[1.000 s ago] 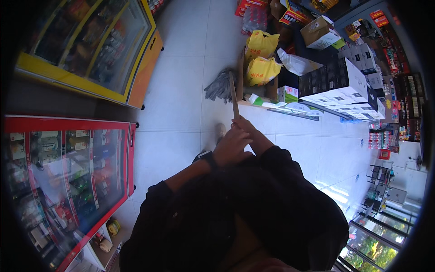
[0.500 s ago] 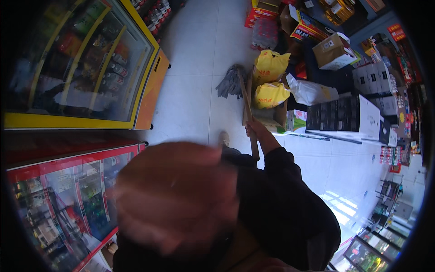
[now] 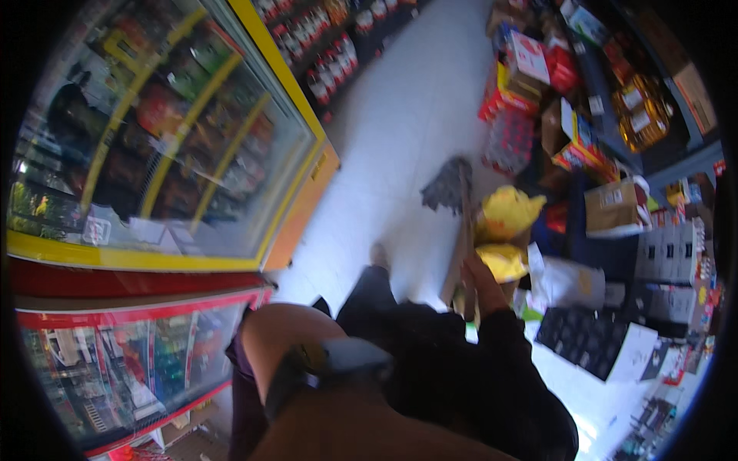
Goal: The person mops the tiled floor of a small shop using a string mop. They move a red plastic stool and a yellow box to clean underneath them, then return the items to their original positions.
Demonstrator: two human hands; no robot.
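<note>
My right hand [image 3: 483, 280] is closed around the wooden handle of a mop [image 3: 466, 215]. The mop's grey strands [image 3: 446, 187] rest on the pale tiled floor ahead, beside a yellow plastic bag [image 3: 509, 213]. Very near the camera, my left hand [image 3: 280, 336] is raised, with a dark wristwatch or band [image 3: 329, 364] on the wrist. Its fingers cannot be made out, and nothing shows in it. The handle's lower end is hidden near my dark right sleeve [image 3: 511, 369].
On the left stand a yellow-framed glass cooler [image 3: 146, 257] and a red-framed one [image 3: 77, 311]. Shelves of bottles [image 3: 330, 69] line the far left. To the right are a second yellow bag [image 3: 501, 263], a white bag [image 3: 569, 283], shrink-wrapped bottles [image 3: 507, 138] and an open carton [image 3: 615, 207].
The view has turned, so coolers, bags and mop appear lower or farther right. My blurred left hand has shifted, bringing the wristband into sight. My right hand keeps its hold on the mop.
</note>
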